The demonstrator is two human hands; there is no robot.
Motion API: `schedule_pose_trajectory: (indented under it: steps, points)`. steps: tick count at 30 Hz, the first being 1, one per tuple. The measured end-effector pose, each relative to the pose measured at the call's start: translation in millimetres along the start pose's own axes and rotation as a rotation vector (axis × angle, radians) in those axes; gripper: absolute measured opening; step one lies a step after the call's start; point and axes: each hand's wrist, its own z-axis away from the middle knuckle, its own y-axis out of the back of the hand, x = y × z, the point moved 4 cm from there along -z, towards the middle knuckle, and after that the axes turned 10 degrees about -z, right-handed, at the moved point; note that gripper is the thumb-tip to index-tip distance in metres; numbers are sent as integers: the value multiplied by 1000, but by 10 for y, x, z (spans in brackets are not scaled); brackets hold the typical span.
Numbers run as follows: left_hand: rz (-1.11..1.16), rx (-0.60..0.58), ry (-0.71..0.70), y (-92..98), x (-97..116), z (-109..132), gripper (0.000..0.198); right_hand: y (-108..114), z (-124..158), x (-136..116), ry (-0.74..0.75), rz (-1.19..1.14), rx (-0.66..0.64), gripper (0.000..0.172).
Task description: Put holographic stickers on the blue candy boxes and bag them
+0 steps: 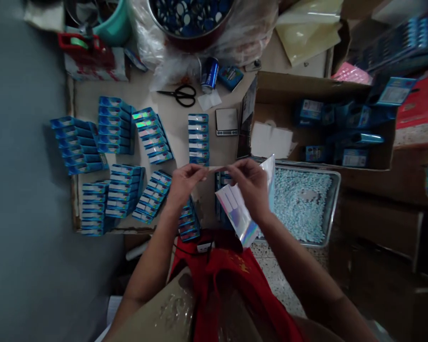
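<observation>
One thin pale strip [218,168] spans left hand [184,184] and right hand [252,185] above the worktop [180,135], fingers pinching its ends, with a holographic sheet [243,221] beside the right. Label handling seems underway, next likely calling for straight alignment.

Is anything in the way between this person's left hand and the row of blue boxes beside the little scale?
Nothing visible: the left hand appears just at the near end of the row of blue boxes. The shiny sheet is off by the right hand.
</observation>
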Motion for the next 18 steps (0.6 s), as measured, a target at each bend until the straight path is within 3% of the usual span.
schedule_pose_trajectory:
  steps: [3, 6, 8, 11, 14, 18]
  points:
    - [-219, 126, 21, 682, -120, 166, 27, -643, 246, 318, 75, 46, 2, 21]
    - [-290, 201, 85, 1065, -382, 173, 25, -1086, 332, 764, 84, 116, 23, 19]
    - [-306, 217, 118, 1078, -581, 62, 26, -1181, 255, 1043, 73, 177, 77, 17]
    - [-446, 236, 92, 869, -759, -218, 22, -1099, 44, 1325, 83, 302, 222, 16]
    - [-596, 243, 68, 645, -805, -487, 18, -976, -122, 1453, 112, 428, 336, 16]
    - [-625, 200, 84, 557, -867, -670, 17, -944, -236, 1546, 120, 500, 357, 16]
